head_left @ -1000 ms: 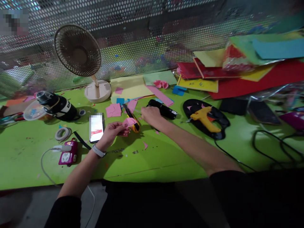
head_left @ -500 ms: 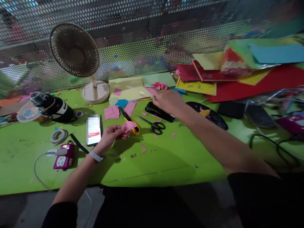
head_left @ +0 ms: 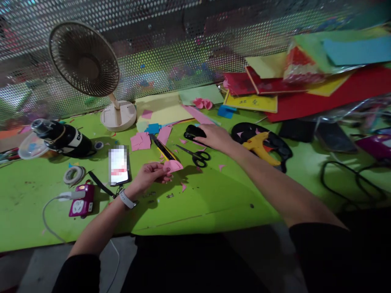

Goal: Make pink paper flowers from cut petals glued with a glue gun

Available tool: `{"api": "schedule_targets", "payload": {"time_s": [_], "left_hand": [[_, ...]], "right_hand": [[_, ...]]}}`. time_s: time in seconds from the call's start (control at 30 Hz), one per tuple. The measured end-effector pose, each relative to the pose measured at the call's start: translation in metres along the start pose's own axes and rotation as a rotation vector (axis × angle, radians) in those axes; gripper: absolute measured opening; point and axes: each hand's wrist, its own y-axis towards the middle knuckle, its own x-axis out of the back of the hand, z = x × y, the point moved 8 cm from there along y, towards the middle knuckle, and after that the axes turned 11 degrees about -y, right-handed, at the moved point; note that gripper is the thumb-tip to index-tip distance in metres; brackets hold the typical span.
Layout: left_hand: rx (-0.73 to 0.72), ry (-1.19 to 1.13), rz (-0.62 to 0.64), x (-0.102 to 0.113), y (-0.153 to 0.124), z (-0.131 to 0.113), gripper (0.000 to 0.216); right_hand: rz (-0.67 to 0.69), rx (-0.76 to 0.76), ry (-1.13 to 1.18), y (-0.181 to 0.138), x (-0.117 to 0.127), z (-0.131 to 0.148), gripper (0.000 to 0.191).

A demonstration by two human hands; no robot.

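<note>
A pink paper piece (head_left: 173, 166) with a rounded edge is pinched between the thumb and fingers of my left hand (head_left: 154, 174). It overlaps the handle end of a yellow and black box cutter (head_left: 163, 147) lying on the table. My right hand (head_left: 214, 136) is closed over a black stapler (head_left: 193, 132), covering its right part. Black scissors (head_left: 195, 155) lie open-bladed just in front of the stapler. Folded pink paper pieces (head_left: 141, 141) and a blue paper piece (head_left: 153, 128) rest beside the cutter. Two curled pink paper shapes (head_left: 202, 103) sit farther back.
A phone (head_left: 119, 165), tape roll (head_left: 74, 175), purple power adapter (head_left: 82, 200), black bottle (head_left: 69, 140) and desk fan (head_left: 117, 116) stand or lie left. On the right are a yellow glue gun (head_left: 259, 146) on a black holder, dark phones, cables and stacked coloured paper (head_left: 330, 97).
My right hand has come down and nearer, from above the paper at the back onto the stapler. My left hand has moved slightly right with the pink paper piece.
</note>
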Motion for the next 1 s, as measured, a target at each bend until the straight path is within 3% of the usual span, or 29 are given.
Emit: {"api": "schedule_targets", "payload": {"time_s": [0.13, 0.27, 0.43, 0.57, 0.77, 1.0], "left_hand": [[0.036, 0.054, 0.062, -0.008, 0.000, 0.013, 0.032], [0.059, 0.137, 0.099, -0.009, 0.011, 0.023, 0.032], [0.102, 0.309, 0.038, -0.009, 0.040, 0.015, 0.017], [0.121, 0.320, -0.008, -0.020, 0.069, -0.001, 0.012], [0.056, 0.242, -0.047, -0.025, 0.087, -0.019, 0.013], [0.013, 0.127, -0.038, -0.008, 0.050, -0.019, 0.011]], "right_hand": [[-0.083, -0.092, 0.078, -0.014, 0.009, -0.002, 0.043], [-0.154, -0.097, 0.203, -0.059, 0.028, 0.000, 0.047], [-0.068, -0.014, 0.216, -0.123, 0.027, 0.007, 0.043], [0.020, 0.109, 0.138, -0.149, 0.016, 0.018, 0.040], [0.111, 0.254, 0.021, -0.144, -0.001, 0.039, 0.038], [0.071, 0.170, -0.007, -0.109, 0.000, 0.023, 0.038]]}}
